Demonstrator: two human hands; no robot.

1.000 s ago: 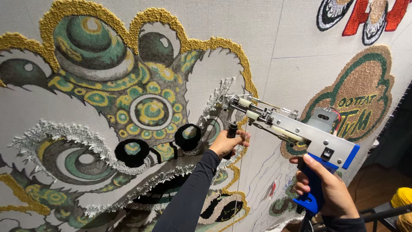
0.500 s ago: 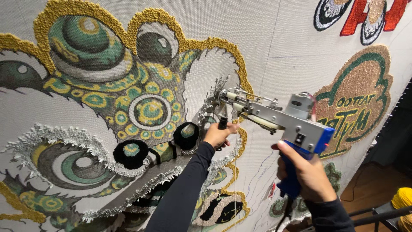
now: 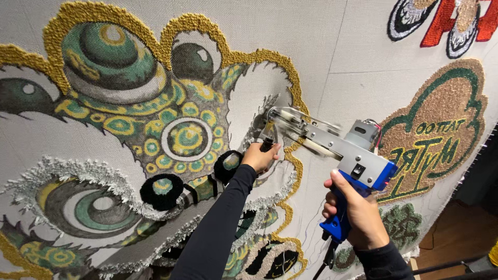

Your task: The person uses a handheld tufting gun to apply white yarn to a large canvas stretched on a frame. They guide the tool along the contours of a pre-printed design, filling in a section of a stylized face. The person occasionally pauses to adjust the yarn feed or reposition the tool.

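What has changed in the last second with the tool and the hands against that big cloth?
The tufting gun has slid left and a little up along the cloth, its tip now in the unfilled white patch. Both hands went with it: the left hand keeps the front handle, the right hand the blue grip. The tufted design looks unchanged.

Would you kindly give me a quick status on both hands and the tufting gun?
Left hand grips front handle. Right hand wraps blue grip. Tufting gun tip against white cloth, beside gold outline. Nothing in the way.
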